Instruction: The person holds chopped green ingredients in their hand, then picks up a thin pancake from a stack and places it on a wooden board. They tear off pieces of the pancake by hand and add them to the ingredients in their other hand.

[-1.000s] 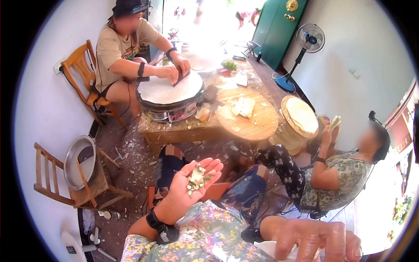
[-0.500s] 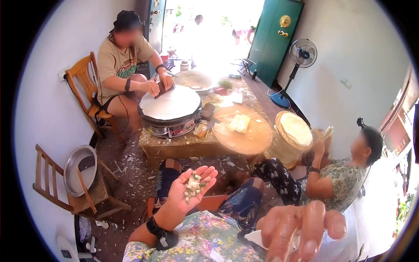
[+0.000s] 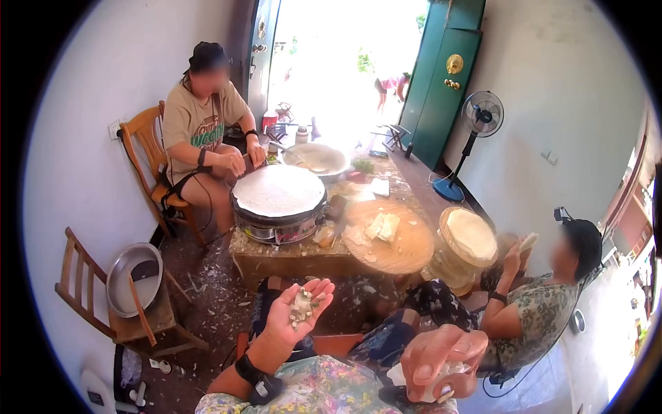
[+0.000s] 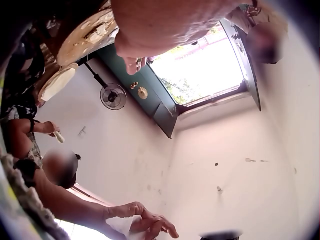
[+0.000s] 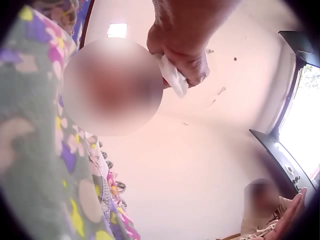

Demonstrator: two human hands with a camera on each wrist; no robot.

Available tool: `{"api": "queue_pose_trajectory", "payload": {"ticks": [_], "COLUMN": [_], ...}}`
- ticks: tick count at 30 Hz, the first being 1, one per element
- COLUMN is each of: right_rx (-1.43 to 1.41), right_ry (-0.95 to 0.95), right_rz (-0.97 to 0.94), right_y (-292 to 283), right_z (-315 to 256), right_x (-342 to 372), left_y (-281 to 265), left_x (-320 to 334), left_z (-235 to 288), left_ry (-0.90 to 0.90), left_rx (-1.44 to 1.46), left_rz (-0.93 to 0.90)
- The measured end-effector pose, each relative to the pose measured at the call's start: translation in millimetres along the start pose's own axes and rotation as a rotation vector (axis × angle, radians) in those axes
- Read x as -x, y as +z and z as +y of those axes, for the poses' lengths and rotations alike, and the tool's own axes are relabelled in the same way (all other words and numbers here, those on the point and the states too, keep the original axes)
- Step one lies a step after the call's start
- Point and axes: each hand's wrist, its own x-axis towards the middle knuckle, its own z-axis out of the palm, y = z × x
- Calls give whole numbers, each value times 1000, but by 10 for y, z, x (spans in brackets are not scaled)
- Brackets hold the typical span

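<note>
My left hand is held palm up above my lap, its fingers straight. Small chopped pale and green bits lie on its palm. Raised in front of my chest at the lower right, my right hand has its fingers curled round a crumpled, thin white tissue-like sheet. That sheet sticks out below the curled fingers in the right wrist view. In the left wrist view, white also shows beside the right hand's fingers. What else the right hand holds inside the sheet I cannot tell.
A round griddle with a pale pancake stands on the low table, beside a round wooden board bearing folded pancakes. A person sits behind it; another sits at right beside stacked pancakes. A chair at left holds a metal basin.
My right hand has moved left and inward, its fingers curling more tightly. My left hand stays palm up with the bits. The seated person's hands have shifted off the griddle's middle to its far edge.
</note>
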Motion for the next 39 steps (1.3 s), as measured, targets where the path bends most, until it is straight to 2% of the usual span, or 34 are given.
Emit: {"api": "queue_pose_trajectory", "payload": {"ticks": [2,8,12,16,23,28,32,36,39], "right_rx": [26,-69,-35,-54,-12,10,-1,74,31], "right_ry": [-15,-210,-180,-244,-225,-170,-214,-140,-153], "right_rz": [-108,-173,-241,-159,-217,-273,-219,-309,-307], "right_y": [54,283,241,427,293,363,438,400,462], "right_z": [-59,38,19,16,-2,-72,-71,-118,-120], "right_x": [-77,-311,-233,-383,-164,-340,-399,-419,-500], "left_y": [2,64,66,85,60,78,106,77,106], "left_x": [15,86,105,95,99,116,128,110,123], "left_z": [-41,-52,-63,-74,-103,-107,-102,-84,-93], "left_ry": [-2,-20,-24,-17,-29,-35,-41,-38,-36], "left_rx": [-29,-20,-5,-22,-17,0,-5,-13,-27], "left_rz": [-4,-3,1,10,-27,-14,-23,-39,-23]}}
